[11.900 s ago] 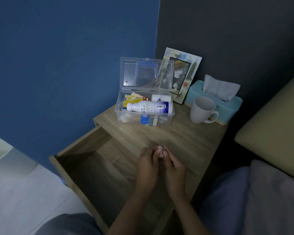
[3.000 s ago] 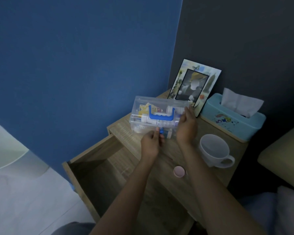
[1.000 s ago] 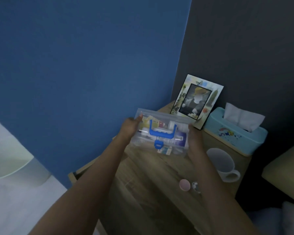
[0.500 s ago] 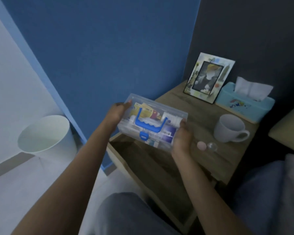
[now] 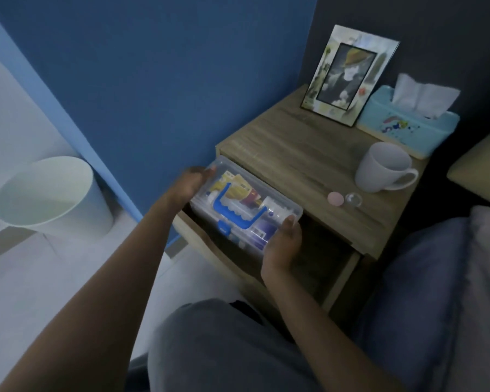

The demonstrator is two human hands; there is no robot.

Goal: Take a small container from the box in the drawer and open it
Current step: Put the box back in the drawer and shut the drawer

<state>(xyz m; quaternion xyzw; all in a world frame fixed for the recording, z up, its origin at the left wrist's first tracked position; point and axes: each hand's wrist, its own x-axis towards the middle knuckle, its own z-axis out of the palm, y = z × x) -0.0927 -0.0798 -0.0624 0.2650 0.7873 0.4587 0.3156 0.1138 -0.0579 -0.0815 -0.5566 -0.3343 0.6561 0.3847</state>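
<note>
Left hand (image 5: 191, 181) and right hand (image 5: 283, 244) grip the closed box (image 5: 245, 209) by its ends over the drawer (image 5: 320, 258). A pink lid (image 5: 335, 198) and clear container (image 5: 354, 200) lie on the tabletop (image 5: 294, 154).

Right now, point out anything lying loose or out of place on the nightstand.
A small pink lid and a clear little container lie apart near the front edge, beside the white mug, left open. Nothing is spilled.
</note>
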